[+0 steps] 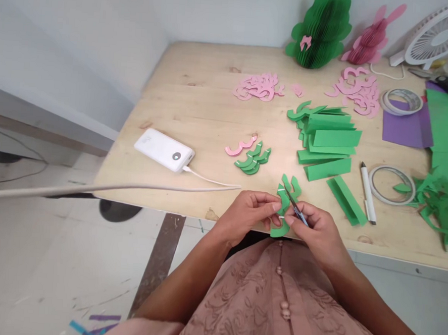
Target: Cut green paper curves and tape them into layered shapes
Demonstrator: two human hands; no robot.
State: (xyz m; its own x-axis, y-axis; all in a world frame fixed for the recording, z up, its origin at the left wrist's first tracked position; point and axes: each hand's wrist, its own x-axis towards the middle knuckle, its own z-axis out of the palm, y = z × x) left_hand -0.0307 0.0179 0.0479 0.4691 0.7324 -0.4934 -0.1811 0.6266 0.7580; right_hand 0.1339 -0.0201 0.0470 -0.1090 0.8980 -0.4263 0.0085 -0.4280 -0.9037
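Note:
Pinched in my left hand (253, 212) is a wavy green paper cutout (280, 230) with small white strips on it, held over the table's front edge. My right hand (316, 231) grips a slim, dark, pointed tool that looks like tweezers (299, 211); its tip lies over the green paper. More green cutout pieces (294, 184) show just beyond the fingers. Farther left lie a small pile of green cutouts (253, 161) with white strips and a pink cutout (241, 146).
A power bank (164, 149) with a cable sits at left. Folded green strips (334, 139), pink cutouts (257, 86), a white marker (368, 194), a tape roll (372, 184) and green scraps (444, 206) lie around. Behind stand a green honeycomb figure (323, 32) and a fan (440, 36).

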